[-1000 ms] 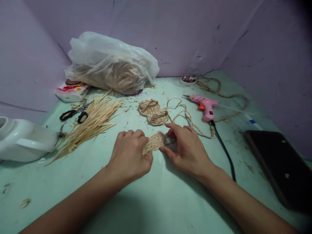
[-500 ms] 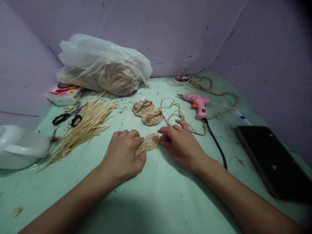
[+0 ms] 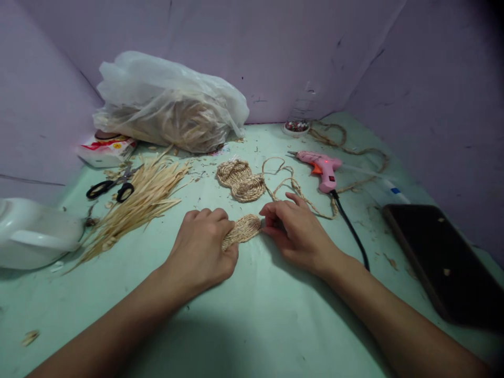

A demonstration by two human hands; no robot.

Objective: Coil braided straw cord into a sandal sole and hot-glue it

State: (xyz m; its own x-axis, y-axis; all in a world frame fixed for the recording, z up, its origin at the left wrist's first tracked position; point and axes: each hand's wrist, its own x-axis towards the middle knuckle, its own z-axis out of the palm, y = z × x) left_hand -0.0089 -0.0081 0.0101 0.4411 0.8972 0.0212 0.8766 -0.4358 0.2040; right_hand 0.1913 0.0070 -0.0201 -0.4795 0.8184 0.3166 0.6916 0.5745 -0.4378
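A flat oval piece of coiled straw braid (image 3: 247,228) lies low over the green table. My left hand (image 3: 207,241) is closed on its left end, thumb below and fingers over the top, hiding that part. At the piece's right edge is my right hand (image 3: 295,231), its thumb and index finger nearly together and the little finger raised. Whether those fingertips pinch a strand there is too small to tell. Just beyond lies a second coiled braid piece (image 3: 241,181), and a loose length of braided cord (image 3: 289,176) trails right from it.
A pink glue gun (image 3: 323,167) with a lit red light and black cable lies right, near a dark phone (image 3: 444,262). Left are straw strips (image 3: 137,205), scissors (image 3: 114,186) and a white jug (image 3: 37,233). A plastic bag (image 3: 173,105) rests against the back wall.
The whole view has shifted slightly. Both hands keep nearly the same places at the oval braid piece, and nothing else has visibly moved.
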